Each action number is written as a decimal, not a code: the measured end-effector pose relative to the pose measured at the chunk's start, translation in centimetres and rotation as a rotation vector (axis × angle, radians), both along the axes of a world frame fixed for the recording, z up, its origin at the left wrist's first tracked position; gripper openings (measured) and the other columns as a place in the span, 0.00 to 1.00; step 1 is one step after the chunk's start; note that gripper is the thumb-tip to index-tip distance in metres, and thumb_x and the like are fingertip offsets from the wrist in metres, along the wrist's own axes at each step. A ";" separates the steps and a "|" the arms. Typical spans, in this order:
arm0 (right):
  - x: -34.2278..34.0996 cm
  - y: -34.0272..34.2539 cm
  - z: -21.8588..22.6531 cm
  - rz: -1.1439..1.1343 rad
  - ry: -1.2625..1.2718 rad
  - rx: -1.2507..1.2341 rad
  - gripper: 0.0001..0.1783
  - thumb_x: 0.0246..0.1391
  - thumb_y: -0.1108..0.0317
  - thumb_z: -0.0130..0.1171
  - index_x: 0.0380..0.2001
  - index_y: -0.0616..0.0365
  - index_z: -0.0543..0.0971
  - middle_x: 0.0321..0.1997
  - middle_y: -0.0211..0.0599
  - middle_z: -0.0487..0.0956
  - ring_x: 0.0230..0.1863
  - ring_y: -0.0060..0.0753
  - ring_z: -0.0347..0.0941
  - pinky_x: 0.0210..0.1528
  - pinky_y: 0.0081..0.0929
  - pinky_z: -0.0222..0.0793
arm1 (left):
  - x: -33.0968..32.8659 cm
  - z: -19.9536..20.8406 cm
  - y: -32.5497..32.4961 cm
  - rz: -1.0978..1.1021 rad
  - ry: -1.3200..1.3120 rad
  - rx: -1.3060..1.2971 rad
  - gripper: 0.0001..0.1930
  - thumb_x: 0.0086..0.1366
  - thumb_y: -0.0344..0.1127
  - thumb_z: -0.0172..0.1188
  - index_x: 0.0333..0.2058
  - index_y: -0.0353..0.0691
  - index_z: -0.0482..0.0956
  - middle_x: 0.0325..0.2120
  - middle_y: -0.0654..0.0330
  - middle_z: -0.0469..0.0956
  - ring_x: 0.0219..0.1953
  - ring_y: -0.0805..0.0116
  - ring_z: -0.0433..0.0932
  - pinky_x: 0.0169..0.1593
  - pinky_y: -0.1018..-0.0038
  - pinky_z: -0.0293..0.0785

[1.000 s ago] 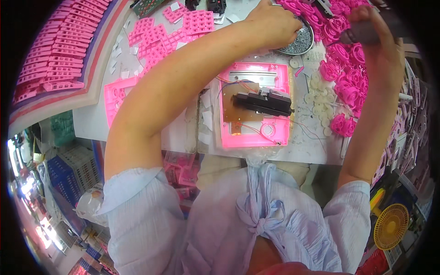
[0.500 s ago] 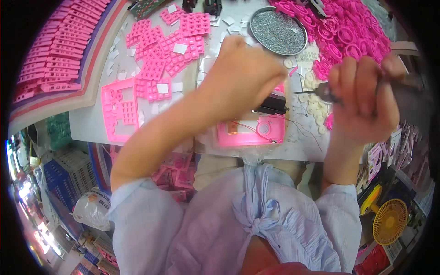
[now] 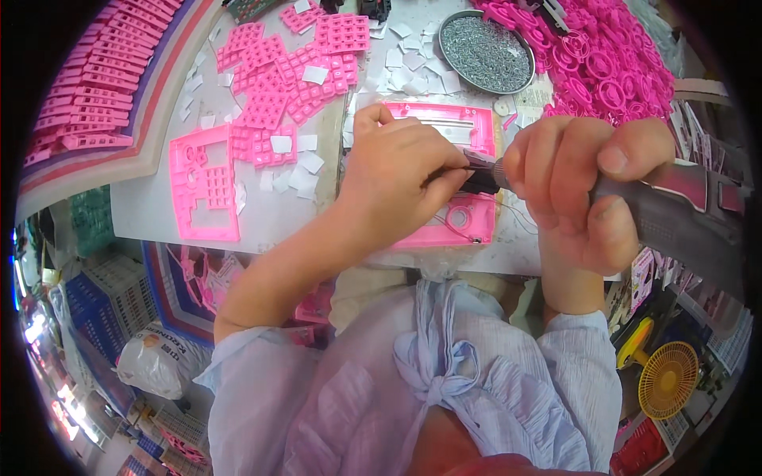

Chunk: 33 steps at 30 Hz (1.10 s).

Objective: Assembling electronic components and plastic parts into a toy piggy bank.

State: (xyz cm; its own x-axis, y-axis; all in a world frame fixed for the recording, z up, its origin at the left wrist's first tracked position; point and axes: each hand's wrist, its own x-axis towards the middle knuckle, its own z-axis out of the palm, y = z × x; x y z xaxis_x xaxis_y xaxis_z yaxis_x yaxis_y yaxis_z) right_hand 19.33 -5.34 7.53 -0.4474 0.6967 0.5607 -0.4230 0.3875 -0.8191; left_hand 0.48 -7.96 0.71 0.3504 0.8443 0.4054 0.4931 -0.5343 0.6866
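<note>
My right hand (image 3: 587,186) is wrapped round a dark grey electric screwdriver (image 3: 675,218), which lies nearly level and points left. Its front end reaches the fingertips of my left hand (image 3: 401,178), where finger and thumb are pinched together. Whatever sits in that pinch is too small to make out. Both hands are above a pink plastic casing (image 3: 425,239) on the table. A black block-shaped part (image 3: 481,184) and thin wires lie in the casing, close under the screwdriver's tip. My left hand hides much of the casing's left side.
A round tray (image 3: 530,73) of small screws (image 3: 486,51) stands at the back, beside heaped magenta rings (image 3: 603,71). Pink keypad pieces (image 3: 266,103) and white paper squares (image 3: 413,59) are scattered leftward. Another pink casing (image 3: 179,190) lies left. A yellow fan (image 3: 669,381) is lower right.
The screwdriver has come left in my right hand, up to my left fingertips. My left hand has turned and lowered over the casing, uncovering the casing's far part.
</note>
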 end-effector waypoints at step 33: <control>-2.4 1.1 -3.9 -0.170 -0.273 0.188 0.15 0.61 0.66 0.61 0.39 0.58 0.65 0.17 0.30 0.67 0.16 0.23 0.61 0.21 0.28 0.62 | -1.7 -3.1 -1.8 0.110 0.155 0.309 0.24 0.44 0.41 0.73 0.41 0.42 0.80 0.38 0.69 0.78 0.39 0.70 0.73 0.51 0.60 0.54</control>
State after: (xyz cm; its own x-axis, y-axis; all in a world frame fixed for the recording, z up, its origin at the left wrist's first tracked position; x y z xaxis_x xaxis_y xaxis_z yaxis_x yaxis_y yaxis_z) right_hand 16.91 -4.24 3.66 -0.4849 0.6706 0.5614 -0.1149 0.5876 -0.8010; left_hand -1.20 -9.80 -2.40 0.3415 0.7261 0.5967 0.6449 -0.6429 0.4132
